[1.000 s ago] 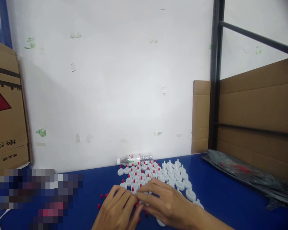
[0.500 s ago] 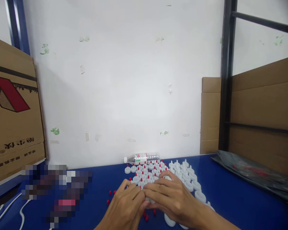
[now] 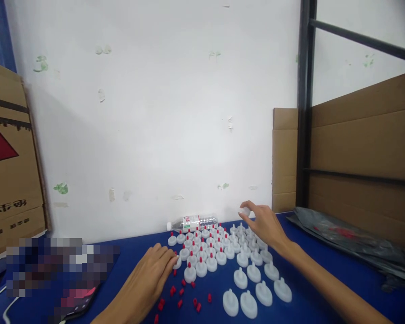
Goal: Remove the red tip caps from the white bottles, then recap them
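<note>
Many white plastic caps (image 3: 253, 288) stand in rows on the blue table (image 3: 317, 279); those at the left and back carry small red tips (image 3: 189, 265). My right hand (image 3: 261, 222) is raised over the far rows and pinches one white cap (image 3: 245, 210) between its fingertips. My left hand (image 3: 150, 276) rests on the table at the left edge of the rows, fingers curled, touching a white cap (image 3: 177, 263). Loose red tips (image 3: 180, 299) lie scattered in front of it.
A clear water bottle (image 3: 192, 222) lies against the white wall behind the caps. A dark plastic bag (image 3: 351, 243) lies at the right below cardboard sheets (image 3: 361, 148) and a black frame (image 3: 303, 108). A cardboard box (image 3: 10, 166) stands at left. A phone (image 3: 76, 299) lies near the left front.
My two hands were together over the near caps; now they are apart. The right hand has lifted to the back rows with a white cap, and the left has slid left.
</note>
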A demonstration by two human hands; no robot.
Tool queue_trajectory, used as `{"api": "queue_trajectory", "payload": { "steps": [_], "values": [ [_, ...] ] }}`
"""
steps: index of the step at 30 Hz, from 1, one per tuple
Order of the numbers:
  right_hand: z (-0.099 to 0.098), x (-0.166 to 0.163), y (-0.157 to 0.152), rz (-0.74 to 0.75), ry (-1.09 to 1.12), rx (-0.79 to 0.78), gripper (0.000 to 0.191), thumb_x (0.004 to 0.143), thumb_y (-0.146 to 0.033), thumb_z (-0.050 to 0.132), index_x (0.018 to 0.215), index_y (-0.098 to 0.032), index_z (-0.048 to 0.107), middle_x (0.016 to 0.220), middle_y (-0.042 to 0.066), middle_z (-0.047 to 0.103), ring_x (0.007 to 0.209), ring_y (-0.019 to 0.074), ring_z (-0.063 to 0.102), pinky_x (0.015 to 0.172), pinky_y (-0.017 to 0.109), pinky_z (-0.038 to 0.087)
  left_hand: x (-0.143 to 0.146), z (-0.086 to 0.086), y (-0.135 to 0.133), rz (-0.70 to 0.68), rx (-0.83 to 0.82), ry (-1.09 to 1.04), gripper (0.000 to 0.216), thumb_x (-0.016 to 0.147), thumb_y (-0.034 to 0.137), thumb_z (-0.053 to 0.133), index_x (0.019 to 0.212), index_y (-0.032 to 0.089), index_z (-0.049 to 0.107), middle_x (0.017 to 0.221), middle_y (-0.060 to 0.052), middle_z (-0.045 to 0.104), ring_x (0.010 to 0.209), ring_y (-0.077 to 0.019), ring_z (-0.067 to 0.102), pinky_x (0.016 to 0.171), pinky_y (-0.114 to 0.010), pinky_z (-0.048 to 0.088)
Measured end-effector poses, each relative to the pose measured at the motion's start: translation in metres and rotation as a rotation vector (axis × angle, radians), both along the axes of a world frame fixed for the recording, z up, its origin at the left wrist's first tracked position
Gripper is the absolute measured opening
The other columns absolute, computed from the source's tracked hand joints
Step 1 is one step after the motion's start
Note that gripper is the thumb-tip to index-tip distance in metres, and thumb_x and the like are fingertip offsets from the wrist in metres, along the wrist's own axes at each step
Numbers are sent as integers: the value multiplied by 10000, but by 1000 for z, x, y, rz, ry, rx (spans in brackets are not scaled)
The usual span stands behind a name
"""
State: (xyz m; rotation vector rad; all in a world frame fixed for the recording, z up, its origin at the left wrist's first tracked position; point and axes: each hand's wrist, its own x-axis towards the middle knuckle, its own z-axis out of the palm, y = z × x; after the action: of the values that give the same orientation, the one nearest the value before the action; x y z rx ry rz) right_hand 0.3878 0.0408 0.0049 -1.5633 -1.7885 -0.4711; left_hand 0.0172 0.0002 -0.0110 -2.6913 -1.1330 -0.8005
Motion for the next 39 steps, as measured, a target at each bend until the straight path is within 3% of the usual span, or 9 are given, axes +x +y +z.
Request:
{"api": "queue_trajectory", "payload": {
  "steps": [3,8,13,18,23,29,33,36,39],
  "values": [
    [-7,4,5,-40,-18,-50,222,953,-361,525,1080,-223,645,771,33,726,777,256,689,699,309,438,-4,-5,8,-2,-19,0,304,1065,270,336,980,236,626,916,-14,613,854,-177,608,810,-306,506],
    [-10,15,10,-138,-57,-112,192,964,-317,496,1027,-218,648,774,27,717,743,223,677,659,282,395,-8,-16,15,-6,32,7,357,1027,177,280,1104,222,626,965,-34,557,612,-112,529,548,-213,442],
    [-4,34,13,-310,-101,-157,221,960,-279,494,982,-175,688,1000,128,718,976,279,665,756,315,411,-12,-23,24,-29,53,-71,304,1013,209,388,1127,254,666,972,-45,664,827,-185,613,710,-275,492],
    [-8,56,14,-469,-97,-325,226,935,-240,514,968,-153,720,939,168,735,860,312,716,693,345,438,-14,-20,25,55,-44,-8,221,986,274,511,974,263,731,915,-30,731,884,-227,614,744,-312,472],
    [-20,64,16,-527,-78,-498,140,843,-198,645,912,-121,740,946,201,745,905,342,727,694,363,476,-14,-19,23,41,-74,48,176,969,291,576,907,262,738,854,-17,726,860,-223,618,741,-299,453],
    [-21,55,16,-474,-40,-525,353,963,-384,523,859,-136,753,913,199,749,904,348,726,723,389,490,-14,-22,22,20,-73,42,300,1019,293,458,903,246,731,858,-35,707,861,-226,602,750,-311,437],
    [-8,46,9,-414,-21,-441,442,997,-396,443,880,-91,742,901,259,734,874,386,711,719,425,476,-10,-14,14,68,-103,36,369,1047,265,377,888,227,708,880,-40,692,874,-226,586,805,-339,434],
    [7,26,0,-223,-32,-360,447,1030,-407,379,970,-140,732,879,187,748,832,304,708,724,363,468,-7,-9,9,89,-109,17,386,1055,269,354,871,223,690,881,-38,682,882,-229,580,825,-356,433],
    [12,-8,-13,71,-78,-334,386,1000,-508,468,988,-235,741,898,74,753,855,231,692,755,296,468,-5,-5,5,92,-105,12,395,1056,280,353,851,215,683,861,-41,675,868,-226,578,822,-356,437]
  ]
}}
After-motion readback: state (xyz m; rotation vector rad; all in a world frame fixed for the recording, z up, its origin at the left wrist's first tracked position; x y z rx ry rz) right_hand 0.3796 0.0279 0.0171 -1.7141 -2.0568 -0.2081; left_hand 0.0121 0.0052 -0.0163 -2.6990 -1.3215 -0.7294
